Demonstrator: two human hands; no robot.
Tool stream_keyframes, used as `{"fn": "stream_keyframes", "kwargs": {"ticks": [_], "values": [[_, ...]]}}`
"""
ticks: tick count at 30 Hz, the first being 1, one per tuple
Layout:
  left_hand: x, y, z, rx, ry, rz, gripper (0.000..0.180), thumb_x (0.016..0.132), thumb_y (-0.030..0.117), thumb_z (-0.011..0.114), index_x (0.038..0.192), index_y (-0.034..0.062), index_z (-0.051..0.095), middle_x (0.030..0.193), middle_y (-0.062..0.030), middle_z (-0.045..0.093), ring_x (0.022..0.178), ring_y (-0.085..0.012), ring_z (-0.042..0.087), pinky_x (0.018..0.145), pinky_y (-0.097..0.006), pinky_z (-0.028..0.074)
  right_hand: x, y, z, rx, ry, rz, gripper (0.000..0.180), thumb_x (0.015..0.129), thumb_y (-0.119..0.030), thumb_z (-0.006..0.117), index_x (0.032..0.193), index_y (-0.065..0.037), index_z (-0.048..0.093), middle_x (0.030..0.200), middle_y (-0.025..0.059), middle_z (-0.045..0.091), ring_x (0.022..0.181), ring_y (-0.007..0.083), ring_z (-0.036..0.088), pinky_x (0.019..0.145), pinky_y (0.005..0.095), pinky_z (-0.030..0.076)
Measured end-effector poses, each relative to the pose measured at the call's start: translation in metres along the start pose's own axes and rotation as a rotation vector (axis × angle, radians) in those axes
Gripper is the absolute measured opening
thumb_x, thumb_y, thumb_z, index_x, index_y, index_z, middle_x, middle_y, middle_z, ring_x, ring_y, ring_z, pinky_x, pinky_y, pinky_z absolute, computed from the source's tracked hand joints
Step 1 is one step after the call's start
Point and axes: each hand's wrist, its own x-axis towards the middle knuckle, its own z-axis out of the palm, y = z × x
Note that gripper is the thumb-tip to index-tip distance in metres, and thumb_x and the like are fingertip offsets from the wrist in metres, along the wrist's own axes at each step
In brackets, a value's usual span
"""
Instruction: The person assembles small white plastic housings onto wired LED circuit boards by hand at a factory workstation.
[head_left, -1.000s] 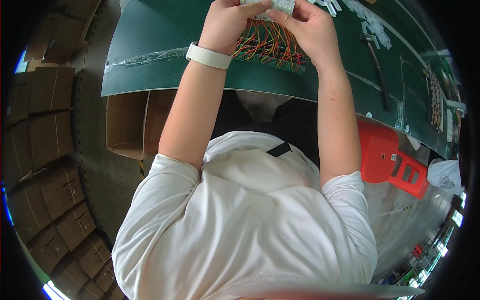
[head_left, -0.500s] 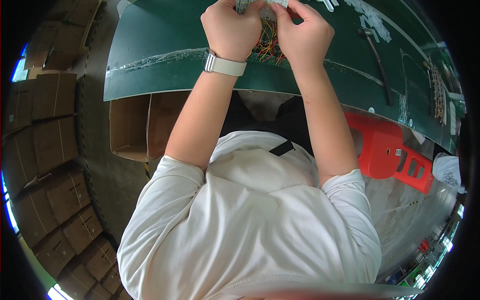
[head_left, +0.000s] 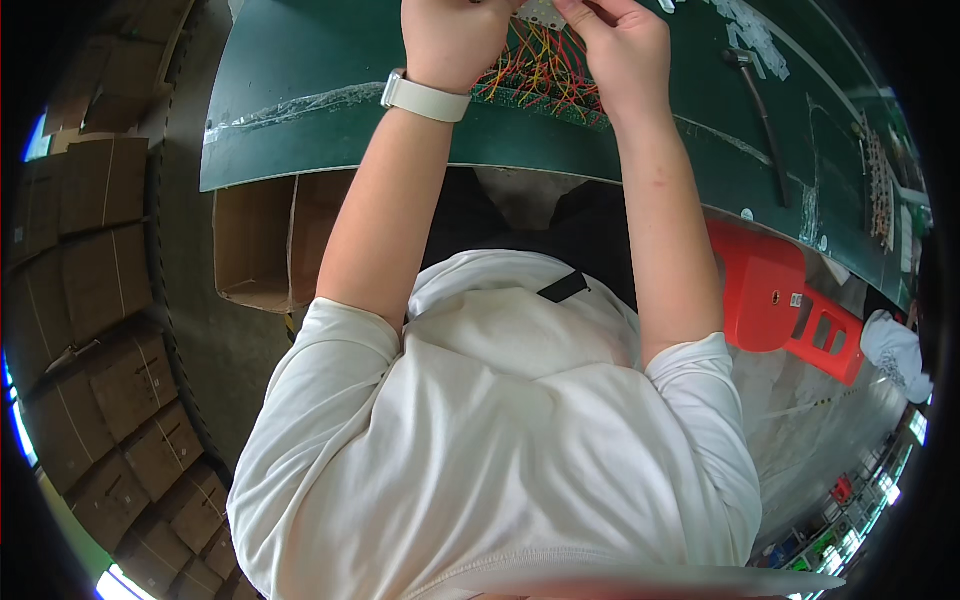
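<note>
A pale panel with small holes [head_left: 541,13] is held between my two hands at the upper edge of the view. My right hand [head_left: 632,55] pinches its right side between thumb and fingers. My left hand [head_left: 452,42], below which a light-banded watch [head_left: 428,98] sits on the wrist, is closed at the panel's left side; its fingertips are cut off by the frame. Under the panel, many red, yellow and orange wires [head_left: 548,70] spread over a green circuit board [head_left: 520,99] lying on the green table [head_left: 300,70].
A black-handled hammer [head_left: 765,130] lies to the right, near a pile of clear plastic pieces [head_left: 755,35]. Red plastic stools [head_left: 762,290] stand beneath the table's right side. An open carton [head_left: 254,245] is below its left side, and stacked cartons [head_left: 108,270] line the left.
Both hands have shifted upward and slightly apart, the left to the left, the right to the right. More of the wires now shows between them, and less of the panel.
</note>
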Motion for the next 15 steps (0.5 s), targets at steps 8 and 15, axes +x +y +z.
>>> {"fn": "stream_keyframes", "kwargs": {"ticks": [8,15], "values": [[-0.015,0.018,0.022,0.43,0.353,0.175,0.006,0.083,0.001,0.072,0.086,-0.0038,0.072,0.072,-0.0214,0.069,0.065,-0.0333,0.071,0.059,-0.038,0.052,-0.016,-0.007,0.029,-0.613,0.384,-0.554,0.009,0.085,0.0,0.076,0.088,0.005,0.069,0.071,0.0179,0.06,0.063,0.0371,0.061,0.057,0.0376,0.048],[0.012,0.001,-0.016,-0.259,-0.122,-0.047,0.006,0.089,-0.001,0.075,0.084,-0.0033,0.072,0.073,-0.0041,0.071,0.064,-0.0064,0.061,0.056,-0.024,0.046,0.005,-0.003,-0.007,0.013,-0.069,-0.021,0.012,0.092,-0.006,0.074,0.099,0.004,0.076,0.085,0.0038,0.074,0.075,0.0074,0.063,0.068,0.0264,0.049]]}}
